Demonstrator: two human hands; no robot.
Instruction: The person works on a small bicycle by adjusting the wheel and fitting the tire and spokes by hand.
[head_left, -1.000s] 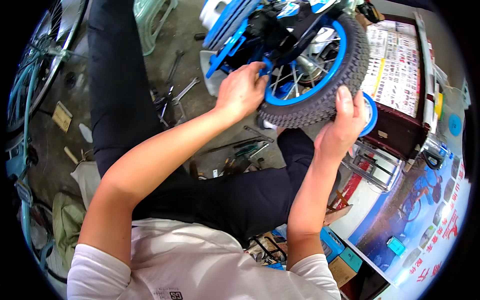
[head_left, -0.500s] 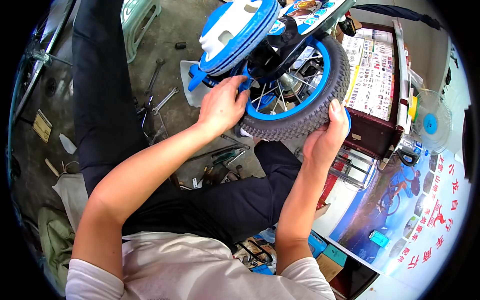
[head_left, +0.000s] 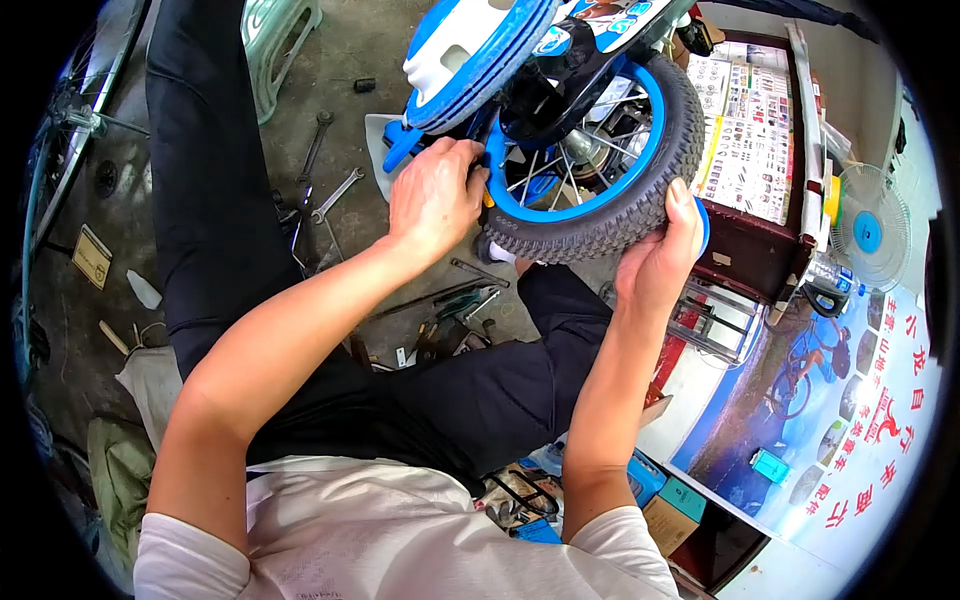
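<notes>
The right hand (head_left: 652, 265) is partly closed around the small spoked wheel with a black knobbly tyre and blue rim (head_left: 580, 238), thumb on the tread; the left hand (head_left: 432, 200) is curled at the rim, its hold unclear. The wheel is above the grey concrete floor (head_left: 330, 70), towards the edge meeting the dark red cabinet (head_left: 745, 255). If the right hand slipped, the wheel could swing; if it turned, spokes could nip the left fingers. The bicycle's top is cut off; both hands' fingertips are partly hidden.

Narrow gaps between spokes (head_left: 568, 170), hub (head_left: 589, 154) blocking middle
</notes>
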